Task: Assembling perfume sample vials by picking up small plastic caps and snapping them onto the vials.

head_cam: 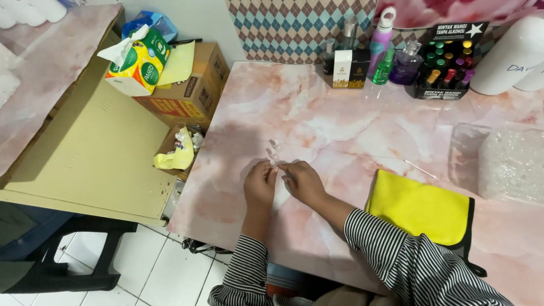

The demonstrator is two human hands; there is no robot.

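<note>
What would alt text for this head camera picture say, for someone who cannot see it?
Two hands, left hand and right hand, meet over a small clear object on a pink marble-patterned table. A yellow cloth lies to the right, with perfume bottles along the back.

Pink marbled table; yellow cloth, black-edged; black-and-white striped sleeves; diamond-patterned backdrop in teal, pink, brown.

Two bare hands, no gloves, rings or watch visible. Left hand and right hand each emerge from a long sleeve. Left sleeve and right sleeve: same fabric, fine black-and-white horizontal stripes, loose fit, creased at the elbows. Cuffs plain, ending at the wrist. A patch of tan garment shows at bottom edge.
</note>
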